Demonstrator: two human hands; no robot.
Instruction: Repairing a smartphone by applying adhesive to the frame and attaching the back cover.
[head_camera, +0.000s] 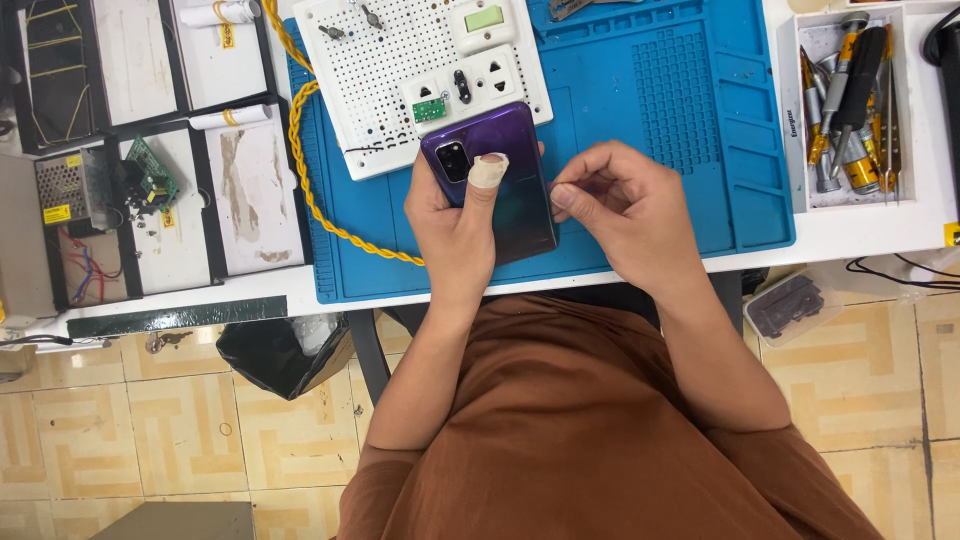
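Observation:
My left hand grips a purple-to-teal smartphone back side up, its camera block near the top left. A tan plaster wraps the left thumb, which presses on the phone's back. My right hand is at the phone's right edge with thumb and forefinger pinched together against it; I cannot tell whether something small is between them. Both hands hover over the blue work mat.
A white perforated board with sockets and a small green circuit piece lies behind the phone. A yellow twisted cable runs along the mat's left side. A tray of screwdrivers and tweezers stands at right. Component trays sit left.

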